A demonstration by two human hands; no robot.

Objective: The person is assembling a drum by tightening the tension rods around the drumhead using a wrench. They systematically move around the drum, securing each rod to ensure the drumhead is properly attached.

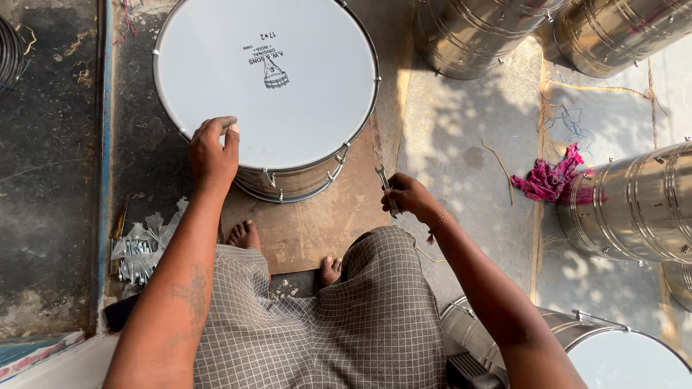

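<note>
Lying at far left on the floor (58, 180): a clear bag of bolts (137, 252), torn open, bolts spilling at its mouth, apparently in use as supply.

Resting on the near rim of the drum (267, 79): the left hand (213, 151), fingers curled down over the hoop edge, grip closed on the rim itself, steadying rather than lifting. Standing upright on a brown board (317, 230), white head already seated, hoop on, several tension hooks (339, 162) showing along the near side, so fitting looking mostly done; how tight each hook is, impossible to tell.

Peeking out below the drum: two bare feet (245, 234), checked cloth (324, 317) over the knees.

Hovering just right of the drum, apart from it: the right hand (407, 196), grip closed around a small spanner (386, 189), its open end pointing up, not on any bolt at present. Tightening judged the part remaining.

Waiting further right: steel shells (634, 209) without heads, a pink rag (551, 179) beside one, and another headed drum (627, 360) at bottom right.
</note>
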